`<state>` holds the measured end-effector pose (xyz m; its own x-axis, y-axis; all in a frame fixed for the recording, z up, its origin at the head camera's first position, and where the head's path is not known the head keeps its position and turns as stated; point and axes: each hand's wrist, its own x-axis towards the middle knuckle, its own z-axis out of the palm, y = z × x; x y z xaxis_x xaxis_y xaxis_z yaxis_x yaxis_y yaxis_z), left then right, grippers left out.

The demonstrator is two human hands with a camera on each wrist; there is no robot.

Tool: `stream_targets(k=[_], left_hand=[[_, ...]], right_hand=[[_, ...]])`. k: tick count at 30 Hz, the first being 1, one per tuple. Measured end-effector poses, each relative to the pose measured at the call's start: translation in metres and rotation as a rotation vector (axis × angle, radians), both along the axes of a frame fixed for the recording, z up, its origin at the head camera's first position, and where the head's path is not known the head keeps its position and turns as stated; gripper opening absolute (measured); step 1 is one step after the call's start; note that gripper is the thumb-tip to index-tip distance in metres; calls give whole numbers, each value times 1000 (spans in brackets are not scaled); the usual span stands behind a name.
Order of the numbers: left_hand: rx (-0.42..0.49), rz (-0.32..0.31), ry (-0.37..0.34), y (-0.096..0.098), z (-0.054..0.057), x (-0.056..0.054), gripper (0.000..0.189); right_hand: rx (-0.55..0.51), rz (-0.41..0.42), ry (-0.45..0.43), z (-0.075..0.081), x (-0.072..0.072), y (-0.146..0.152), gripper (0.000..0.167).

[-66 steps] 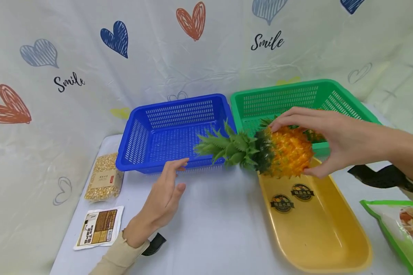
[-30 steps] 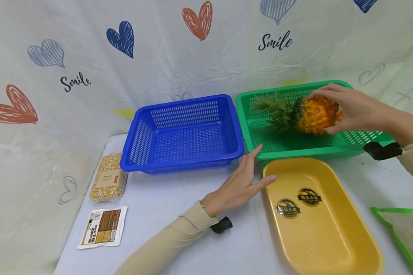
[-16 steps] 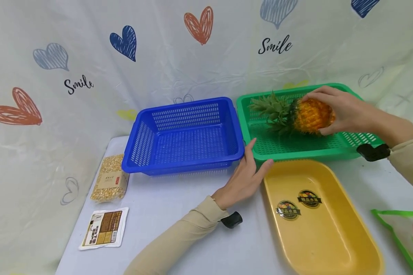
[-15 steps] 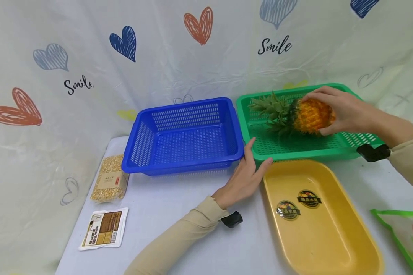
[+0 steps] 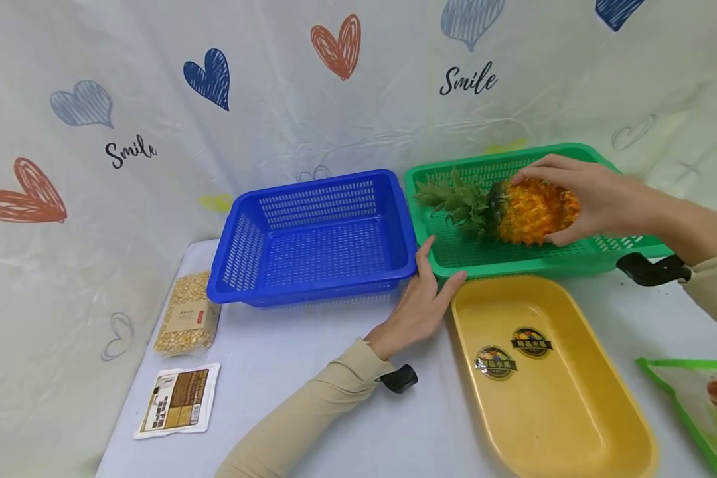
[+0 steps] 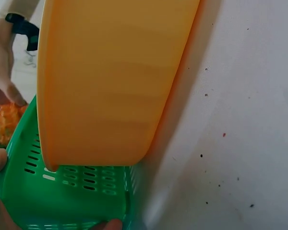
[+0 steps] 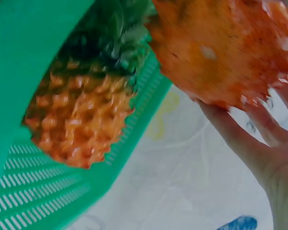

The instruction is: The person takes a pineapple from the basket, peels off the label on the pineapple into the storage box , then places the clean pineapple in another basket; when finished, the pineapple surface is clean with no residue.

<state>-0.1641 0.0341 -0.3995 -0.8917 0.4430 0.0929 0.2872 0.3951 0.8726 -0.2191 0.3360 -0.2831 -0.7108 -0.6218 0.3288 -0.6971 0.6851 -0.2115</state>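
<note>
My right hand (image 5: 603, 199) grips a pineapple (image 5: 522, 212) by its body, fingers and thumb spread around it. The fruit lies sideways over the green basket (image 5: 532, 267), its leafy crown to the left. A second pineapple (image 7: 81, 115) rests inside that basket in the right wrist view; the held one mostly hides it from the head. My left hand (image 5: 412, 309) holds the basket's near left corner, index finger along the left side and thumb at the front. In the left wrist view, fingertips (image 6: 113, 224) show low against the basket wall.
A blue basket (image 5: 311, 293) stands left of the green one. A yellow tub (image 5: 475, 398) sits in front, close to the green basket. On the left lie a bag of corn kernels (image 5: 185, 315) and a flat packet (image 5: 178, 401). A green-edged bag (image 5: 693, 398) is at the right.
My right hand has carried the pineapple back from over the yellow tub to the green basket. My left hand has moved right, from near the blue basket to the green basket's corner.
</note>
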Motion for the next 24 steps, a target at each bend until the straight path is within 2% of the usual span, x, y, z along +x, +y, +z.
stream_targets(k=[3, 7, 10, 15, 20, 24], left_hand=[[8, -2, -6, -3, 0, -1, 79], [25, -15, -16, -4, -1, -2, 79], [31, -18, -12, -4, -1, -2, 78], [22, -12, 12, -3, -2, -3, 79], [-1, 5, 21, -3, -3, -4, 79], [17, -2, 9, -3, -6, -5, 79]], right_hand=[[31, 28, -69, -3, 0, -9, 98], [56, -17, -170, -10, -2, -13, 94], [66, -41, -207, -15, -6, -10, 92], [84, -62, -192, -19, -9, 2, 93], [79, -36, -170, -21, -13, 9, 95], [70, -33, -191, -25, -16, 6, 92]])
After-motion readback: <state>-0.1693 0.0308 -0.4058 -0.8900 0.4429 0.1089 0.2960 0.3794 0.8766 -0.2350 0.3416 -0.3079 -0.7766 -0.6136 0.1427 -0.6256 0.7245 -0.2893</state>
